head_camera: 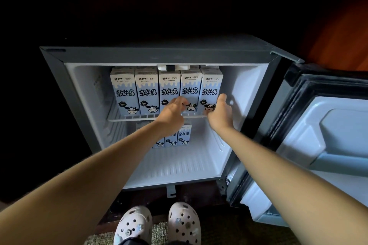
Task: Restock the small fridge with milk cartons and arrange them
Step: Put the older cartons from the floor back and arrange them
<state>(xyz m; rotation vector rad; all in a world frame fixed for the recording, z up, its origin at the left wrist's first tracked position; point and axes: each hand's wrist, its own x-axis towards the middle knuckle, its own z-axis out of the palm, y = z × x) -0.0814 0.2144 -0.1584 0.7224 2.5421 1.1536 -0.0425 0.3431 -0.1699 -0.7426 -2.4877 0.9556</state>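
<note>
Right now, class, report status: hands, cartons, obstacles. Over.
Status: left grip curled against top-row cartons; right grip open beside end carton. Five cartons upright on shelf. Nothing blocking.

Bare forearms (103,167), pale perforated clogs (184,223) with charms

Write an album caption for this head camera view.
A person's left hand and right hand reach five upright milk cartons on the upper shelf of the open fridge; more cartons stand below.
</note>
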